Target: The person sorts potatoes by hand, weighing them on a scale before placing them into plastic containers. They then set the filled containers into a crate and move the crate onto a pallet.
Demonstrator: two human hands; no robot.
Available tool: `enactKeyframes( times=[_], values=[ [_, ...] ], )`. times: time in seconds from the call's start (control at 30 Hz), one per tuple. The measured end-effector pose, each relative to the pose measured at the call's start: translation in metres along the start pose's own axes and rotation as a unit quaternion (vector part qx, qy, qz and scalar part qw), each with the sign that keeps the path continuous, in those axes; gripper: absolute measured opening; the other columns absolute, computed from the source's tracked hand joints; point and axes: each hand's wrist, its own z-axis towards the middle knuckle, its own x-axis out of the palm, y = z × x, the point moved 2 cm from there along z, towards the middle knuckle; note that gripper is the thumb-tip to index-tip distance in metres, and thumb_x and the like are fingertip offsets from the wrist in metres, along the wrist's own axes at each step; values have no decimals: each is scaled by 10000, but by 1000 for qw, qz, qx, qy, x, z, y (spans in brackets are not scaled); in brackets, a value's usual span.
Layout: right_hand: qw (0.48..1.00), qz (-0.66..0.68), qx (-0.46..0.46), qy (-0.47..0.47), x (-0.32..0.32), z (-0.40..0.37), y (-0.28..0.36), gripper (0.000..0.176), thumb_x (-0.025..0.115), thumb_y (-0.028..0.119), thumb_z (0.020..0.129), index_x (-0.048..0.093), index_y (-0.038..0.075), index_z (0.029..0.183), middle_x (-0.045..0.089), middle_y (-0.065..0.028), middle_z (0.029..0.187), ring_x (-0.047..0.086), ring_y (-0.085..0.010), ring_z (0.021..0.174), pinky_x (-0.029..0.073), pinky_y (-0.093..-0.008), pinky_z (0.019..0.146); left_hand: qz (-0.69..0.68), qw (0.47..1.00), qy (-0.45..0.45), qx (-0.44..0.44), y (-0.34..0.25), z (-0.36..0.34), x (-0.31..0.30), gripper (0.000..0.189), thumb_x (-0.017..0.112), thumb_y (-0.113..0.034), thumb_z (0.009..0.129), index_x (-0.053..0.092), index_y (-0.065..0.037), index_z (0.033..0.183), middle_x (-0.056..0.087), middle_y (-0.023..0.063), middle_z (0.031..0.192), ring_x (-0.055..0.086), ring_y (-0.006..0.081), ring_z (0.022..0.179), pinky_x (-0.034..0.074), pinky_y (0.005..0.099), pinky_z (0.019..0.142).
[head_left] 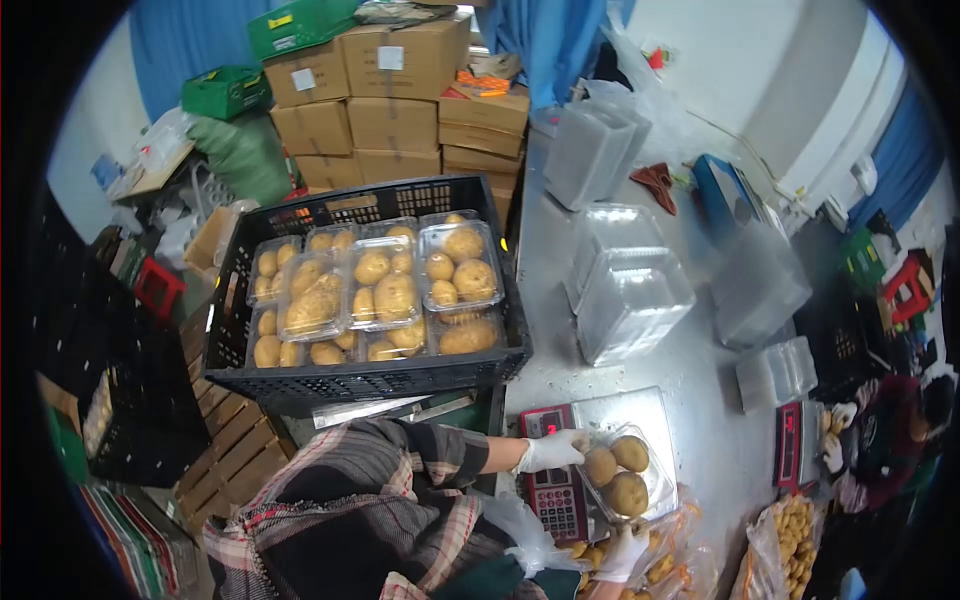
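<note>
A clear plastic clamshell box (655, 430) lies on the scale (556, 500) with three potatoes (628, 493) in it. My left hand (550, 452), in a white glove, reaches over the scale's display. Its fingers are closed at the box's left edge, beside the nearest potato. Lower down, my right hand (624, 556), also gloved, is among the loose potatoes (660, 570) and the plastic bag around them, just below the box. Its fingers are partly hidden, and I cannot tell whether they grip a potato.
A black crate (370, 378) of filled potato boxes stands at left. Stacked empty clamshells (635, 300) stand farther back on the metal table (545, 290). At right, another person (895, 430) works by a second scale (789, 445), near another potato bag (790, 545). Cardboard cartons (395, 125) are piled behind.
</note>
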Motion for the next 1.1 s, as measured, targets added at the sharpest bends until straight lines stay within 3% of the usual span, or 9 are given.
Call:
enactKeyframes(
  times=[0.13, 0.17, 0.3, 0.6, 0.77, 0.9, 1.0, 1.03, 1.1],
  values=[
    [993, 25, -89, 74, 50, -33, 46, 184, 613, -43, 781, 469, 24, 872, 539, -93, 850, 585, -185, 750, 569, -358, 746, -237, 970, -12, 43, -48, -47, -8, 229, 583, -86, 861, 475, -110, 1061, 472, -3, 1013, 504, 101, 979, 480, 316, 878],
    [990, 43, -95, 92, 68, -41, 64, 186, 612, -44, 785, 464, 27, 872, 541, -92, 856, 586, -183, 753, 567, -362, 755, -297, 952, 9, 74, -38, -42, -15, 397, 637, -191, 886, 452, -146, 1235, 513, -5, 1109, 533, 119, 1034, 483, 340, 917],
    [975, 83, -109, 174, 121, -68, 102, 212, 617, -59, 796, 458, 33, 902, 552, -90, 899, 595, -164, 783, 532, -345, 805, -278, 952, 6, 131, -94, -100, 7, 676, 697, -209, 875, 323, -92, 1426, 452, 23, 1350, 473, 168, 1222, 430, 371, 1026],
    [873, -17, -94, 479, 204, -133, 65, 349, 631, -5, 868, 517, -58, 1193, 670, -131, 1048, 625, -179, 1007, 462, -259, 898, -283, 857, -291, 319, -120, -245, -86, 389, 591, -147, 913, 490, -19, 1267, 614, 84, 1134, 604, 173, 1052, 522, 324, 894],
    [888, -45, -39, 457, 197, -132, 19, 227, 540, 33, 934, 548, -118, 1104, 676, -204, 947, 682, -244, 852, 547, -312, 804, -103, 728, -558, 384, -133, -387, -181, 483, 589, -164, 922, 426, -38, 1359, 555, 91, 1243, 560, 176, 1110, 492, 323, 923],
    [905, -66, -56, 416, 200, -134, 19, 235, 514, 72, 943, 560, -112, 1082, 680, -199, 905, 683, -231, 797, 560, -317, 766, 77, 698, -640, 312, -101, -468, -276, 556, 587, -149, 919, 372, -33, 1418, 535, 79, 1305, 534, 157, 1129, 451, 288, 956],
    [914, -55, -58, 398, 224, -130, 24, 228, 511, 69, 941, 561, -104, 1081, 677, -188, 896, 669, -213, 773, 553, -312, 748, 92, 796, -583, 138, -50, -486, -335, 565, 556, -248, 934, 373, -21, 1418, 535, 137, 1324, 497, 242, 1214, 410, 347, 1017],
    [916, -50, -67, 392, 234, -127, 25, 220, 502, 63, 942, 564, -96, 1081, 676, -185, 891, 655, -201, 748, 542, -300, 729, 285, 723, -627, -59, -10, -491, -380, 615, 515, -352, 936, 360, -14, 1426, 483, 207, 1380, 390, 368, 1321, 305, 406, 1104],
    [917, -55, -109, 380, 258, -121, 39, 212, 497, 64, 943, 574, -87, 1070, 673, -178, 878, 646, -193, 742, 532, -291, 725, 320, 682, -644, -135, -17, -488, -354, 656, 498, -398, 926, 342, -14, 1435, 420, 247, 1420, 263, 460, 1371, 195, 427, 1154]
  ],
)
